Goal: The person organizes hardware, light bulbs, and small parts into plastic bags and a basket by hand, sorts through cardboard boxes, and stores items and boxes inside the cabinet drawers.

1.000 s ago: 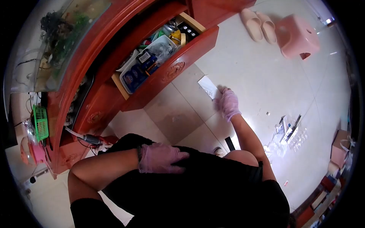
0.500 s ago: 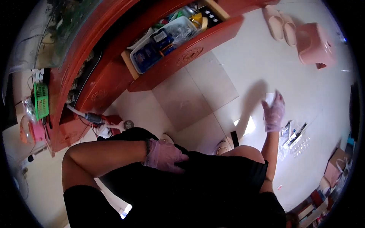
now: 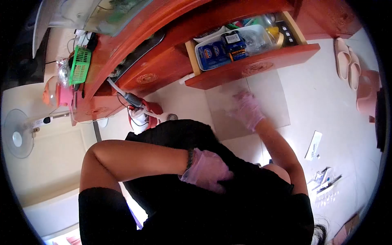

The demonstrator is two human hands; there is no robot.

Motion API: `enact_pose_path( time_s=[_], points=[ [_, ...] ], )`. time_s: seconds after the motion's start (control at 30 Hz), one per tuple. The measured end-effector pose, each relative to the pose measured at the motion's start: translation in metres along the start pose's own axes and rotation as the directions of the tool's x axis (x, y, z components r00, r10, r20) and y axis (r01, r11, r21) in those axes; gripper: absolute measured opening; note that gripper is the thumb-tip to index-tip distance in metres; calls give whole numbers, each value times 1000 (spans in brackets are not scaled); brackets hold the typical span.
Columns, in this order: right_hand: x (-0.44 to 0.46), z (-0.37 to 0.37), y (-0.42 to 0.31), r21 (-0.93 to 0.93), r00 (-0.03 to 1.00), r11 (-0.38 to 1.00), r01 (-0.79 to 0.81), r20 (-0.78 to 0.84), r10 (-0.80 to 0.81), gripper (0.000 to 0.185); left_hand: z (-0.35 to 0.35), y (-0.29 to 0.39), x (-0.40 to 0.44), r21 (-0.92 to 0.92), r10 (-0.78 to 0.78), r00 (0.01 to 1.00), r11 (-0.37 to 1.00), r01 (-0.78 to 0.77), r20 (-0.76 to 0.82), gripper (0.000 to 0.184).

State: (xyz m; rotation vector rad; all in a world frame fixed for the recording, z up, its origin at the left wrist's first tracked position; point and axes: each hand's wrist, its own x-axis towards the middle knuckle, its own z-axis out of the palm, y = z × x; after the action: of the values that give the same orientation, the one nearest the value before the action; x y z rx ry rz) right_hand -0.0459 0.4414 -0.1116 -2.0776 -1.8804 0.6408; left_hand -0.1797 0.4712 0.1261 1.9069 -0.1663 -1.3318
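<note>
My left hand [image 3: 206, 169], in a thin pinkish clear glove, lies on the black clothing over my lap. Its fingers are stretched out, with nothing visible in them. Above the floor in front of the drawer is my right hand [image 3: 248, 111], gloved alike and smeared by motion. Its fingers look apart and hold nothing I can see. Beyond it, the open red drawer [image 3: 257, 65] holds a white tray [image 3: 199, 61] with dark blue packs [image 3: 212, 55] and clear plastic bags [image 3: 259, 43]. A flat white box [image 3: 313, 145] with dark print lies on the floor to the right.
Clear packaging and small parts [image 3: 324, 183] lie near the white box. Pale slippers [image 3: 343, 63] and a pink stool [image 3: 367, 94] stand at the right. A red bucket [image 3: 153, 110] with a hair dryer-like appliance, a green basket [image 3: 80, 65] and a fan [image 3: 17, 139] are left.
My right hand has moved left from the white box toward the drawer, leaving the box on the floor. The view has shifted; my left hand stays on my lap.
</note>
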Motion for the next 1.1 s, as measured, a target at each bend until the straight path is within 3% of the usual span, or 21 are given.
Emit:
enact_pose_path(
  time_s=[0.07,0.13,0.2,0.3,0.33,0.37,0.4,0.43,0.47,0.5,0.53,0.57,0.67,0.7,0.77,0.8,0.87,0.9,1.0,1.03,1.1],
  points=[
    [-6,13,-16,-190,952,936,297,132,-275,39,-7,-2,-1,1,-13,1000,1000,13,-15,44],
    [-17,69,-11,-61,968,967,249,44,-247,30,-18,-12,6,-41,16,876,998,-41,-482,40],
    [-42,98,17,36,977,978,204,46,-206,22,-41,-18,8,-85,16,643,988,-126,-766,37],
    [-108,110,84,27,988,998,60,144,-64,15,-73,-35,16,126,49,659,990,70,-750,31],
    [-146,110,103,395,940,912,-114,-255,228,13,-83,-42,22,266,62,701,946,186,-711,28],
    [-182,94,123,528,939,837,-144,-195,284,5,-89,-66,35,259,62,693,948,184,-718,28],
    [-218,77,142,647,931,741,-177,-133,339,12,-92,-101,55,472,215,632,840,270,-745,26],
    [-239,2,113,177,882,903,-392,-207,423,25,-97,-109,58,562,296,604,765,315,-740,25],
    [-281,-10,118,-135,893,891,-433,-200,403,41,-102,-117,60,636,374,573,678,368,-730,24],
    [-285,-65,79,-255,844,808,-531,-71,532,56,-107,-107,52,534,276,573,771,348,-772,26],
    [-321,-55,89,-196,856,836,-513,-190,481,65,-109,-104,47,417,168,578,848,329,-799,29],
    [-325,-66,78,-157,751,735,-660,-117,650,67,-111,-109,46,405,157,578,853,329,-801,29],
    [-358,-40,82,-71,721,717,-693,-66,690,68,-131,-124,48,413,161,571,843,345,-805,35],
    [-370,-17,86,249,695,691,-679,-83,714,56,-139,-127,47,510,229,592,779,364,-773,36],
    [-304,-79,14,862,427,32,-506,218,878,55,-146,-136,40,441,340,431,883,158,-836,31],
    [-315,-54,33,777,578,305,-551,92,811,58,-147,-136,32,438,339,426,885,159,-839,31],
    [-315,-32,47,423,804,780,-461,-173,569,63,-148,-135,7,43,49,617,999,-24,-785,25],
    [-309,-34,43,766,709,490,-415,-65,702,61,-134,-163,1,31,-31,683,996,78,-730,24],
    [-262,-77,18,955,546,-153,-252,271,793,54,-69,-269,3,-68,-473,707,852,519,-525,29],
    [-269,-49,46,895,679,226,-386,109,726,56,-56,-271,-2,-56,-621,637,735,676,-457,34],
    [-238,-73,27,911,699,237,-337,73,711,45,-35,-262,-10,14,-662,416,522,853,-624,37]
  ],
)
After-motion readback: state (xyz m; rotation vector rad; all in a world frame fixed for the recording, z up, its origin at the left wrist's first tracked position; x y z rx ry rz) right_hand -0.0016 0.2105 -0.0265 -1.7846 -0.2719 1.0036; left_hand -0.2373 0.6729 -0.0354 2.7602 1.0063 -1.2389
